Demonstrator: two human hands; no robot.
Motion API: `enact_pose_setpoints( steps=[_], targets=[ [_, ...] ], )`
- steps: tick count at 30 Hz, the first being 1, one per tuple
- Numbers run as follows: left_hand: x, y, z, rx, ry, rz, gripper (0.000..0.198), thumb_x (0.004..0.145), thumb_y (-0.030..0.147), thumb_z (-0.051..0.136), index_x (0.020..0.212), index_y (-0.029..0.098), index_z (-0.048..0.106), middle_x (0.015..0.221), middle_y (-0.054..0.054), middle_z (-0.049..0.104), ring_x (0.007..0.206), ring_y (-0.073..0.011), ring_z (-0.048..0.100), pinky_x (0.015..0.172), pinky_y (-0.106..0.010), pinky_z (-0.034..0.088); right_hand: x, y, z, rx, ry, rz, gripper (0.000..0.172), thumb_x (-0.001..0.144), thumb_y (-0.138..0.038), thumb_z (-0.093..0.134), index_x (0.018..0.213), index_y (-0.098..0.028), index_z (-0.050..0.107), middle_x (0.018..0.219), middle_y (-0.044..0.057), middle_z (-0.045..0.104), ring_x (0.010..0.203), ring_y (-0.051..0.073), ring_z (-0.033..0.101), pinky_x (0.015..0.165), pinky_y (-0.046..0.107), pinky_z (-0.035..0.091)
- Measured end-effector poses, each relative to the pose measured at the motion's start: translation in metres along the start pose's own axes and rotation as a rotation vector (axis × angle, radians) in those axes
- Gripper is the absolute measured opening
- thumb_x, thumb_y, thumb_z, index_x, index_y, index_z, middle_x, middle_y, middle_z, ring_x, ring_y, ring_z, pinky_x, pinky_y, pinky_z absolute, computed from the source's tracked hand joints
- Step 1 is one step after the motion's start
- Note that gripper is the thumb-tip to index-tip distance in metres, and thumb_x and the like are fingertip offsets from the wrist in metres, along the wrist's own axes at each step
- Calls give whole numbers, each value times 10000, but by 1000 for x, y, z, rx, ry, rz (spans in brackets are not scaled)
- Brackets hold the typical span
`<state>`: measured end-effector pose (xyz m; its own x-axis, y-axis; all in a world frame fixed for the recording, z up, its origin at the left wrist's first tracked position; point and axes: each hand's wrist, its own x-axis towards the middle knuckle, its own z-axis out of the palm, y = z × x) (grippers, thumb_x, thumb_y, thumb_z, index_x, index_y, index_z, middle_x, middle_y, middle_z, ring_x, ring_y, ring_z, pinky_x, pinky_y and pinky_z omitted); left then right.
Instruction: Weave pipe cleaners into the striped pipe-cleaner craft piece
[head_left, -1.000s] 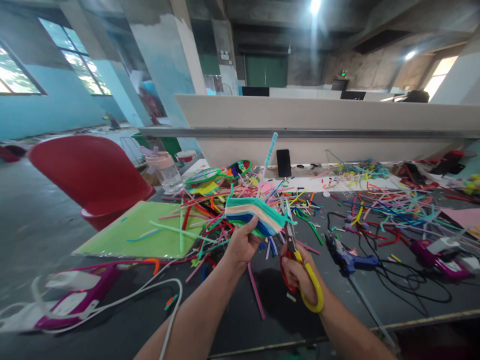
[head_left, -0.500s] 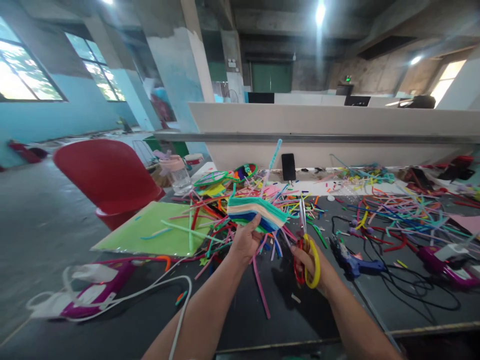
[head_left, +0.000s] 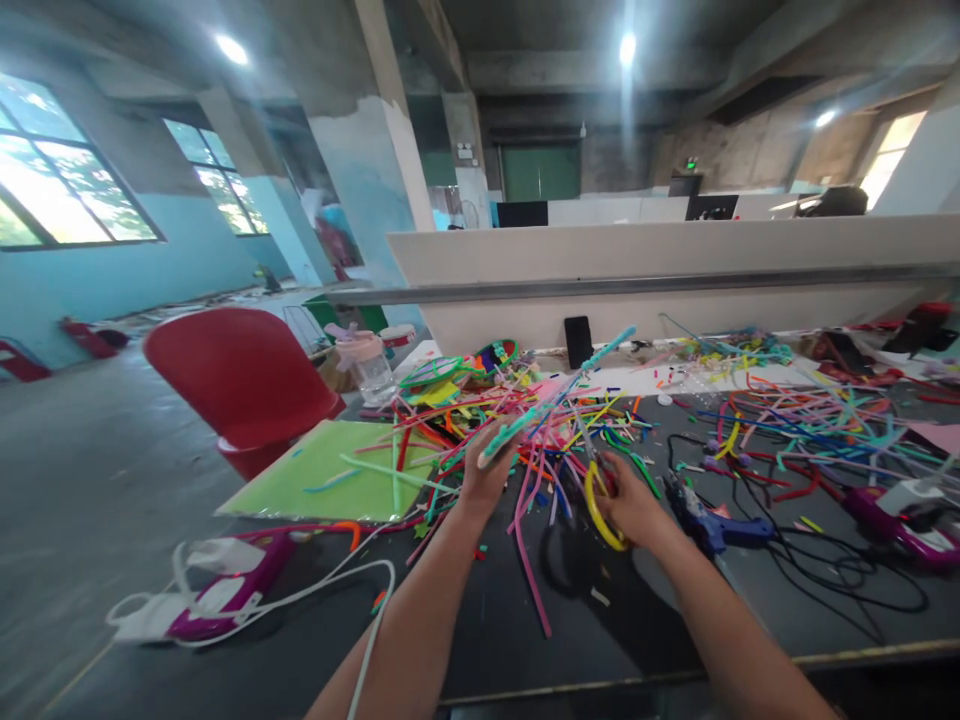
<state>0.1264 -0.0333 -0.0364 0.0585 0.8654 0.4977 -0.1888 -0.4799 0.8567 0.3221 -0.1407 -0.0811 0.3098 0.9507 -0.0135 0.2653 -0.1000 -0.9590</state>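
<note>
My left hand (head_left: 486, 475) grips a panel of joined pipe cleaners (head_left: 521, 425), now seen nearly edge-on, with a light-blue stem sticking out up and to the right. Wrapped round the handles of yellow-and-red scissors (head_left: 600, 510) is my right hand (head_left: 628, 498); the blades point up and left, close to the panel's right side. Under and behind both hands lies a pile of loose pipe cleaners (head_left: 536, 490) in pink, green, blue and other colours.
A green sheet (head_left: 322, 475) and a purple power strip (head_left: 232, 590) lie left, near a red chair (head_left: 244, 375). Behind stand a phone (head_left: 578, 342) and a clear jug (head_left: 369, 372). A blue glue gun (head_left: 724, 530) with black cables and more pipe cleaners (head_left: 817, 425) are right.
My left hand has turned the panel from its striped face to its edge, and its stem now leans right. The scissors have tilted left. The view has shifted slightly.
</note>
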Motion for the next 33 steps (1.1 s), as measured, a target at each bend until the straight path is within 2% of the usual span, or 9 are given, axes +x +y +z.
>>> enact_pose_setpoints(
  steps=[3,6,10,14,18,22,25,29,33],
  targets=[
    [2,18,4,-6,-100,40,286,554,180,805,830,223,743,1044,-73,695,1105,-272,579,1036,-386,397,0,2,8,-478,4,-17,561,664,-165,636,1196,-180,459,910,76,660,850,219,633,727,314,443],
    [6,32,14,-94,-78,30,211,597,136,770,787,224,751,1098,-82,669,1143,-248,559,1020,-321,405,-7,-7,17,-822,-67,-83,492,698,-211,636,1170,-147,510,1047,170,643,944,279,637,754,341,445],
    [24,39,25,-39,-134,167,253,615,130,750,843,241,758,1190,-68,627,1221,-256,493,1095,-362,307,-17,-29,18,-999,-113,-111,387,774,-354,603,1115,-173,577,1005,173,672,937,310,647,769,390,449],
    [44,41,28,96,-225,340,228,719,189,682,926,262,742,1270,-37,581,1277,-249,431,1135,-412,224,-30,-49,13,-975,-64,-176,388,815,-339,568,1180,-208,580,973,163,694,925,296,653,757,376,447],
    [51,46,27,-31,-137,226,194,646,155,731,824,232,734,1224,-53,600,1305,-254,401,1109,-380,293,-44,-63,9,-701,-179,-493,243,871,-351,503,1041,-280,661,868,49,721,795,202,665,672,284,443],
    [52,53,22,-18,-88,178,224,616,104,729,815,207,723,1210,-76,604,1297,-257,414,1092,-361,321,-39,-74,7,-457,209,-771,249,890,-239,462,1051,-240,652,973,61,702,894,186,621,807,310,432],
    [52,58,19,124,-143,270,231,657,142,708,871,227,728,1259,-60,581,1305,-260,402,1121,-395,262,-23,-80,14,-513,461,-833,355,850,-192,509,1191,-251,590,1168,67,643,1101,225,534,968,393,331],
    [50,67,19,269,-171,370,255,703,161,676,941,237,728,1318,-53,540,1288,-275,422,1121,-419,260,-3,-86,25,-578,521,-863,386,829,-177,549,1181,-326,601,1216,3,637,1220,234,464,1058,448,186],
    [45,81,18,400,-88,537,393,750,180,658,1138,246,648,1412,-60,441,1349,-273,334,1138,-427,222,10,-95,18,-385,516,-886,349,812,-142,545,1063,-347,674,1073,-22,702,1114,216,558,1078,465,150]
  ],
)
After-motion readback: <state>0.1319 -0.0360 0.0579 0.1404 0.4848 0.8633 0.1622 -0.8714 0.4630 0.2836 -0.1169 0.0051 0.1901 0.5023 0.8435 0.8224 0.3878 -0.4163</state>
